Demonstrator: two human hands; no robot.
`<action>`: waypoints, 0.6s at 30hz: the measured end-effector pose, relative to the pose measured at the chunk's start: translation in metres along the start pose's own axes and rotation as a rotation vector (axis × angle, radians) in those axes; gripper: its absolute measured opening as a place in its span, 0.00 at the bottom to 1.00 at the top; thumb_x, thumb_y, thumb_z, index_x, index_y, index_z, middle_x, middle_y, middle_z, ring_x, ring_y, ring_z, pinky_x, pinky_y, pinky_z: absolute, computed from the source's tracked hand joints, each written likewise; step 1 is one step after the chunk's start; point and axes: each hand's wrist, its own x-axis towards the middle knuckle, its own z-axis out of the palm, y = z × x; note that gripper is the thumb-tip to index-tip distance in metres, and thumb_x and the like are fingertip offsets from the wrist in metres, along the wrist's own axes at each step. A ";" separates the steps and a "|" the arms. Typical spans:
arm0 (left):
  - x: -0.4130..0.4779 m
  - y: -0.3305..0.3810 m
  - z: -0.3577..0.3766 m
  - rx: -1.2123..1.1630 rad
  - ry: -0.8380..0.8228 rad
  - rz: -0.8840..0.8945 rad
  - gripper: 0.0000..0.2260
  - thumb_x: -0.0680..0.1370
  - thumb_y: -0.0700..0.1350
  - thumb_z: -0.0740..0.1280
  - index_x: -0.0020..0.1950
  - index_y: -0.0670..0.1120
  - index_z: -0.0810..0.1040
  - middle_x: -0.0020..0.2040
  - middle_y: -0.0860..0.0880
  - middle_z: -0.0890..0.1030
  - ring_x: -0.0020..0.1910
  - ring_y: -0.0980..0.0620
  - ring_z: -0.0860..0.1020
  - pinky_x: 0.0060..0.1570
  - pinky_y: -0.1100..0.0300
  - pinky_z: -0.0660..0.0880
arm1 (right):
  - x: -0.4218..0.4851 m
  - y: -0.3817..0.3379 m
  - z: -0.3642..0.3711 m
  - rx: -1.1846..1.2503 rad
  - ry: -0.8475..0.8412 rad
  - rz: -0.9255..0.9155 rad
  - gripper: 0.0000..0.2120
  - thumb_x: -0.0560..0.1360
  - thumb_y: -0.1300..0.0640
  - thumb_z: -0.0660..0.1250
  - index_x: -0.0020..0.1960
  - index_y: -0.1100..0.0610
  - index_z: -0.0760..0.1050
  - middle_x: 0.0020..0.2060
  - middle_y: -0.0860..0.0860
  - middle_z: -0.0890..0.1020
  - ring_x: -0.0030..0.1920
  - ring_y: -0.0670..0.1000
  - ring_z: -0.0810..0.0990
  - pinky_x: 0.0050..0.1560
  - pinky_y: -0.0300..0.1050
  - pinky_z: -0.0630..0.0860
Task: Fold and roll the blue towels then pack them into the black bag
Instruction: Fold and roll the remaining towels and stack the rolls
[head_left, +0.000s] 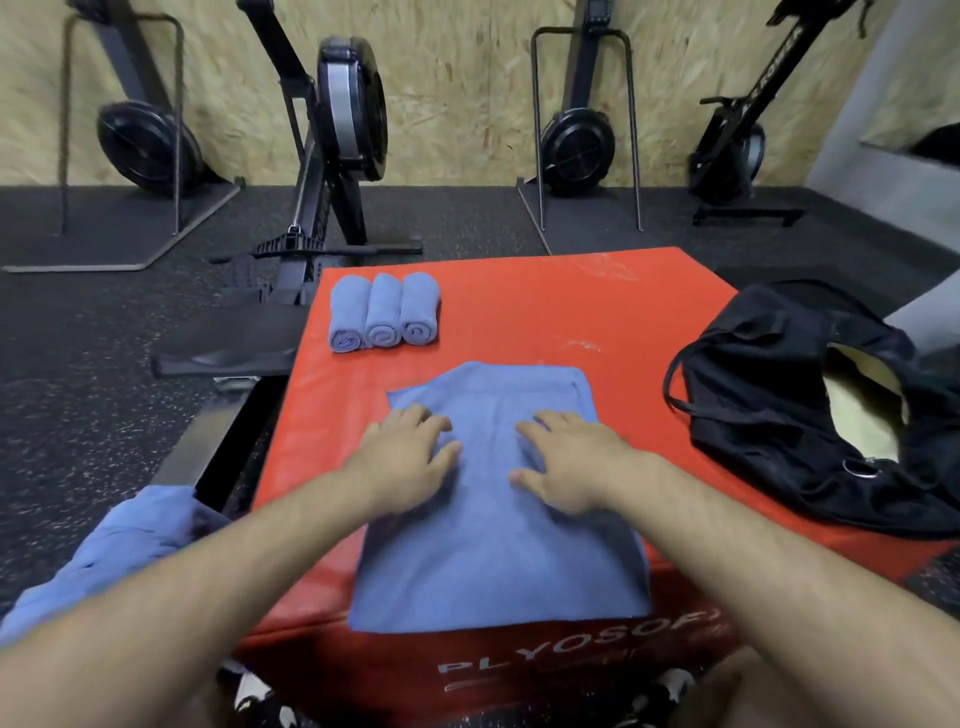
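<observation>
Both forearms reach out over a folded blue towel (493, 561) on a red padded box (545, 312), palms down.

The left hand (410, 457) and right hand (566, 462) lie flat on the towel's far half with fingers straight and spread, gripping nothing; a strip of cloth shows between them. The towel forms a long rectangle whose near edge reaches the box's front edge, and its far-left corner is cut off at an angle. Three rolled towels (383, 310) sit side by side, touching, near the box's far-left corner, spiral ends toward the camera. The black bag (779, 395) slumps on the box's right side, well apart from the rolls, its mouth open and something pale showing inside. A loose heap of blue cloth (119, 545) lies off the box, beside the left forearm. Rowing machines (343, 114) stand on the dark speckled floor along a chipboard wall.
</observation>
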 end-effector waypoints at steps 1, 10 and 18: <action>0.014 -0.010 -0.006 -0.010 0.019 -0.030 0.17 0.83 0.56 0.56 0.66 0.50 0.73 0.64 0.48 0.72 0.65 0.44 0.71 0.61 0.50 0.67 | 0.013 0.005 -0.008 0.001 0.008 0.002 0.34 0.79 0.36 0.56 0.79 0.52 0.56 0.78 0.54 0.59 0.77 0.58 0.59 0.74 0.55 0.61; 0.099 -0.079 0.013 -0.149 0.008 -0.263 0.17 0.81 0.58 0.57 0.60 0.53 0.80 0.57 0.45 0.76 0.61 0.41 0.72 0.62 0.48 0.70 | 0.095 0.034 0.002 0.143 0.072 0.068 0.22 0.80 0.47 0.60 0.71 0.54 0.68 0.71 0.53 0.71 0.71 0.57 0.68 0.70 0.54 0.66; 0.128 -0.058 0.024 -0.298 0.099 -0.236 0.02 0.76 0.49 0.65 0.45 0.52 0.76 0.48 0.51 0.76 0.54 0.45 0.75 0.53 0.52 0.69 | 0.122 0.042 0.010 0.080 0.117 0.077 0.22 0.80 0.43 0.58 0.72 0.48 0.68 0.69 0.51 0.69 0.70 0.57 0.66 0.70 0.56 0.61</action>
